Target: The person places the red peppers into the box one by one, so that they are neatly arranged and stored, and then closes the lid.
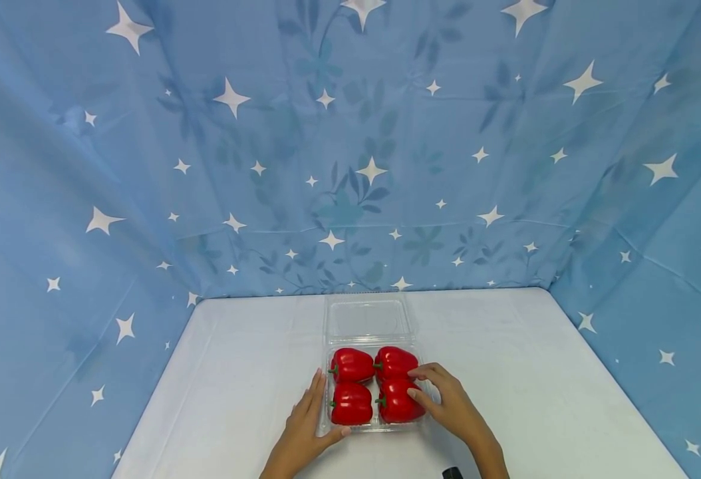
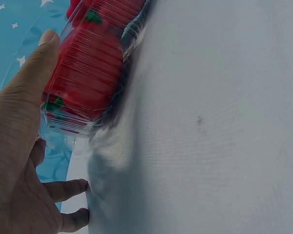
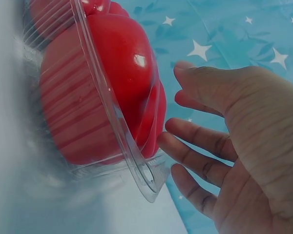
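Observation:
Several red bell peppers (image 1: 352, 404) with green stems lie in two rows in a clear plastic clamshell container (image 1: 376, 426). Its hinged lid (image 1: 368, 318) is folded back, away from me. My left hand (image 1: 304, 429) rests along the container's left side, fingers straight and thumb spread at the front left corner. In the left wrist view its thumb (image 2: 36, 66) lies by the ribbed wall. Over the right rim hovers my right hand (image 1: 451, 401), its fingers loosely bent beside the front right pepper (image 1: 401, 401). The right wrist view shows nothing in its grasp, with fingertips (image 3: 167, 141) close to the pepper.
A white cloth (image 1: 255, 372) covers the table under the container. Blue star-patterned curtains (image 1: 302, 199) stand behind the table and along both sides. A small black object (image 1: 452, 473) pokes in at the bottom edge, near the right forearm.

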`<state>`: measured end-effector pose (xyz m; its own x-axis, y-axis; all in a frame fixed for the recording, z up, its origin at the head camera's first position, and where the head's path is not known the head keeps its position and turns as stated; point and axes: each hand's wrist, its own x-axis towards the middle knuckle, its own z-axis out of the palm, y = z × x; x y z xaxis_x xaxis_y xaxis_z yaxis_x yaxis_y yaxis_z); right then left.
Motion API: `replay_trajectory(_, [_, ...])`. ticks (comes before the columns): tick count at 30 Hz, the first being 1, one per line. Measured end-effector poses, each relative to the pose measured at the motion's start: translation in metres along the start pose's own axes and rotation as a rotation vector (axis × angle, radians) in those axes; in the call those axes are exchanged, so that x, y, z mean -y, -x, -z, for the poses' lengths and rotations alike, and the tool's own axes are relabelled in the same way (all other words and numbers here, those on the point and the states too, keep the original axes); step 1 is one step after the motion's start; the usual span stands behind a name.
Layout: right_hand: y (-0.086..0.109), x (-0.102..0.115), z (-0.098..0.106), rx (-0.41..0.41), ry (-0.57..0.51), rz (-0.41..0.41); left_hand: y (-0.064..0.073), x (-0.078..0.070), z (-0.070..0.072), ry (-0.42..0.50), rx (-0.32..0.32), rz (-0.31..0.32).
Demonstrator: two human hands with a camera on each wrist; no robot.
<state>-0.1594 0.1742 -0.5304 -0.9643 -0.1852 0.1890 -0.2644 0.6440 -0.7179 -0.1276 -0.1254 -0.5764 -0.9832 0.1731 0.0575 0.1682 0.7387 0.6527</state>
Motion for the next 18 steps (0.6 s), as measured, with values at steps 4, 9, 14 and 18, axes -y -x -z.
replay_trajectory(4, [-0.003, -0.002, 0.001, -0.009, -0.013, -0.012, 0.000, 0.000, 0.001, 0.002, 0.006, 0.003])
replay_trajectory(9, [-0.011, -0.003, 0.003, -0.040, -0.006, -0.005, -0.001, -0.001, 0.001, 0.008, 0.010, 0.013])
replay_trajectory(14, [-0.019, -0.008, 0.004, -0.066, -0.034, -0.006, -0.001, -0.001, 0.001, 0.010, 0.011, 0.016])
replay_trajectory(18, [-0.027, -0.013, 0.004, -0.075, -0.085, -0.035, -0.002, -0.001, 0.000, 0.001, 0.016, 0.024])
